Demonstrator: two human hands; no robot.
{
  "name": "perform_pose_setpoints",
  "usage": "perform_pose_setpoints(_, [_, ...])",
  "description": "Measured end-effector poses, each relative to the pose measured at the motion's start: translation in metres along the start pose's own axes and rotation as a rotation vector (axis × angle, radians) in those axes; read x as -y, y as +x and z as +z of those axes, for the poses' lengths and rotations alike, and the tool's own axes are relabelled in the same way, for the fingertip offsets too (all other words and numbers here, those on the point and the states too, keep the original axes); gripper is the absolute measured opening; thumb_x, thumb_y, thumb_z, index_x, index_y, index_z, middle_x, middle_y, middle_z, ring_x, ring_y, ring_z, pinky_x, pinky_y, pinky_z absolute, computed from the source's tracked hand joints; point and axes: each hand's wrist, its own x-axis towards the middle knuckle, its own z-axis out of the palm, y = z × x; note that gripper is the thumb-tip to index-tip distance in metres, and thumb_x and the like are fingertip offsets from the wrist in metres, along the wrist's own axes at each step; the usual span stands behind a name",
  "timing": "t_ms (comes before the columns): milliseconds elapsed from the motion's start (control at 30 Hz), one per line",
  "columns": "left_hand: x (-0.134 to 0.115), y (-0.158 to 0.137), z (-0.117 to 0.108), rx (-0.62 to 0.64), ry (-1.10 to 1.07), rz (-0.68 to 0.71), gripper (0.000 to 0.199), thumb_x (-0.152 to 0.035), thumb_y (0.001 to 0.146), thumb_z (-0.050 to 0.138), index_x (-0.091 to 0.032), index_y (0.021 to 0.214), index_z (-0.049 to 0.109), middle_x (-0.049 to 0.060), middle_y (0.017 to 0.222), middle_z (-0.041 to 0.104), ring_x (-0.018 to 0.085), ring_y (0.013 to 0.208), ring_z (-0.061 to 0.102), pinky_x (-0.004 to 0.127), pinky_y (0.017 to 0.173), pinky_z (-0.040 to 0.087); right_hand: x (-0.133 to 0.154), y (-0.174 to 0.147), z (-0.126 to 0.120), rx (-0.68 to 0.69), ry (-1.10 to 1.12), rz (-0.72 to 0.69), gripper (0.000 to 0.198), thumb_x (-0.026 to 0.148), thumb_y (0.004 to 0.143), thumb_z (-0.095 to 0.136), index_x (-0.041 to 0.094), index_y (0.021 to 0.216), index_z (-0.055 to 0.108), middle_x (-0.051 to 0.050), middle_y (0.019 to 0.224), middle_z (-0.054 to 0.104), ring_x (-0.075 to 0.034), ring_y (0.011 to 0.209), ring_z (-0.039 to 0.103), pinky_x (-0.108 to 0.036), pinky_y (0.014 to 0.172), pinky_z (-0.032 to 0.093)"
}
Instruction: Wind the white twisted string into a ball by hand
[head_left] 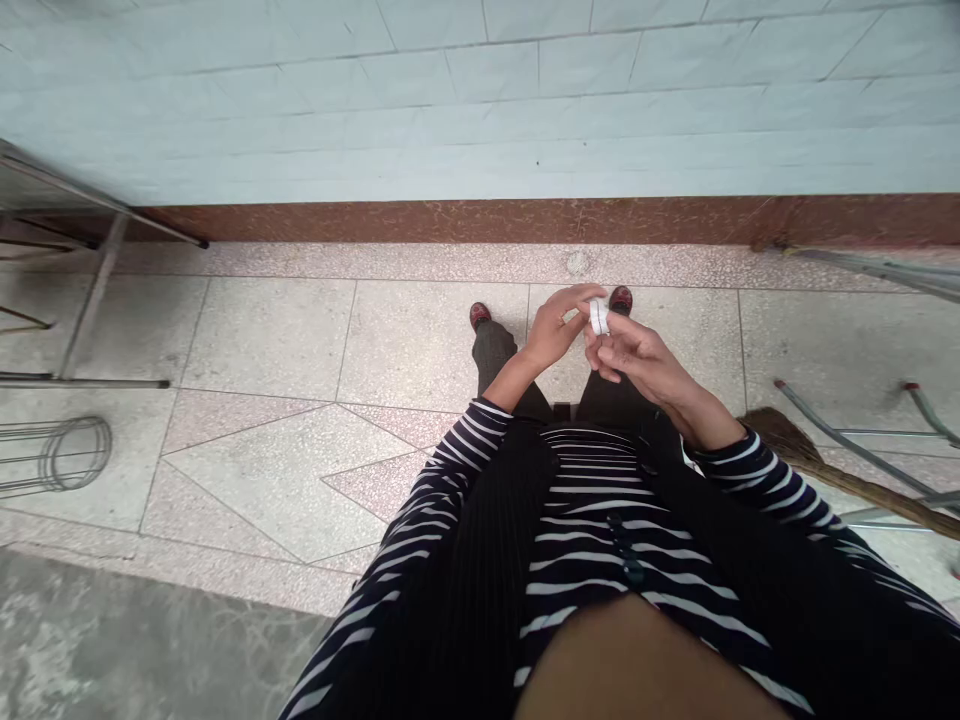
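In front of my body, over the floor, my two hands meet around a small white bundle [598, 316] with a thin dark line across it. I cannot make out exactly what kind of thing it is. My right hand [646, 362] grips its right side, with the index finger along it and the other fingers curled below. My left hand [553, 328] comes from the left, fingers bent over the bundle's upper left edge and thumb beneath. Some fingertips are hidden behind the bundle. Beyond my hands, a small whitish ball of string [575, 262] lies on the floor.
A pale tiled wall [480, 110] with a brown skirting [420, 222] stands ahead. To the left are a metal-legged frame [97, 290] and a wire stand [79, 452]. On the right lie a broom [862, 485] and metal stool legs [847, 435]. My shoes [479, 314] are below.
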Motion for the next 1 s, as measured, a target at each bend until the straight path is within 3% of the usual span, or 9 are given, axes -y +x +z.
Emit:
perform_pose_setpoints(133, [0.014,-0.005,0.005,0.093,0.098,-0.127,0.038,-0.043,0.112,0.055,-0.018,0.107,0.083,0.009,0.115,0.083,0.024,0.115,0.074,0.044,0.118,0.05,0.011,-0.006,-0.006,0.031,-0.056,-0.07,0.073,0.043,0.092,0.087,0.039,0.159,0.06,-0.005,0.116,0.057,-0.016,0.085,0.056,-0.022,0.051,0.043])
perform_pose_setpoints(233, [0.018,-0.025,0.008,0.144,0.1,-0.212,0.036,-0.038,0.112,0.055,-0.016,0.106,0.083,0.008,0.11,0.083,0.024,0.108,0.075,0.04,0.109,0.054,0.018,-0.002,-0.02,-0.01,-0.152,-0.138,0.085,0.05,0.093,0.084,0.046,0.168,0.047,-0.006,0.134,0.055,-0.016,0.087,0.056,-0.023,0.053,0.045])
perform_pose_setpoints(333, [0.007,-0.042,0.003,0.247,0.093,-0.209,0.033,-0.038,0.109,0.06,-0.017,0.099,0.083,0.007,0.106,0.083,0.022,0.102,0.074,0.036,0.105,0.054,0.011,0.012,-0.041,-0.117,-0.345,-0.158,0.097,0.056,0.092,0.083,0.051,0.174,0.032,-0.006,0.149,0.051,-0.016,0.086,0.058,-0.026,0.058,0.05])
perform_pose_setpoints(467, [-0.021,-0.042,-0.015,0.278,0.067,-0.149,0.035,-0.039,0.109,0.059,-0.019,0.092,0.082,0.005,0.099,0.081,0.019,0.097,0.074,0.033,0.1,0.053,-0.021,0.024,-0.065,-0.219,-0.672,-0.065,0.113,0.063,0.087,0.084,0.036,0.179,0.024,-0.013,0.152,0.054,-0.016,0.078,0.057,-0.034,0.069,0.055])
perform_pose_setpoints(600, [-0.035,-0.024,-0.037,0.114,0.18,-0.144,0.035,-0.035,0.107,0.059,-0.019,0.084,0.079,0.003,0.09,0.078,0.018,0.092,0.071,0.032,0.095,0.052,-0.046,0.011,-0.067,-0.098,-0.782,0.106,0.11,0.057,0.087,0.081,0.022,0.177,0.028,-0.016,0.142,0.064,-0.016,0.069,0.057,-0.036,0.07,0.053])
perform_pose_setpoints(700, [-0.035,-0.007,-0.047,0.079,0.274,-0.139,0.032,-0.03,0.105,0.061,-0.019,0.079,0.077,0.002,0.085,0.077,0.018,0.092,0.069,0.033,0.097,0.051,-0.044,-0.006,-0.056,0.051,-0.719,0.221,0.096,0.05,0.086,0.084,0.021,0.169,0.044,-0.009,0.118,0.07,-0.013,0.064,0.051,-0.029,0.06,0.046])
perform_pose_setpoints(800, [-0.032,0.002,-0.046,0.107,0.289,-0.142,0.03,-0.028,0.104,0.061,-0.019,0.082,0.079,0.002,0.088,0.079,0.019,0.094,0.07,0.034,0.1,0.05,-0.03,-0.019,-0.044,0.222,-0.45,0.292,0.076,0.046,0.09,0.085,0.026,0.158,0.059,-0.002,0.103,0.063,-0.009,0.063,0.044,-0.023,0.055,0.038])
perform_pose_setpoints(900, [-0.025,-0.004,-0.034,0.192,0.218,-0.169,0.029,-0.031,0.105,0.062,-0.018,0.089,0.082,0.004,0.095,0.081,0.019,0.095,0.072,0.033,0.099,0.051,-0.015,-0.026,-0.038,0.304,-0.099,0.255,0.067,0.041,0.093,0.084,0.03,0.156,0.063,-0.001,0.105,0.057,-0.008,0.067,0.044,-0.021,0.055,0.039])
perform_pose_setpoints(1000, [-0.012,-0.024,-0.016,0.307,0.167,-0.221,0.028,-0.034,0.105,0.064,-0.017,0.09,0.082,0.004,0.095,0.081,0.019,0.094,0.073,0.031,0.093,0.052,-0.005,-0.025,-0.039,0.249,0.049,0.115,0.075,0.038,0.092,0.085,0.037,0.162,0.059,-0.004,0.119,0.057,-0.01,0.072,0.049,-0.023,0.056,0.044])
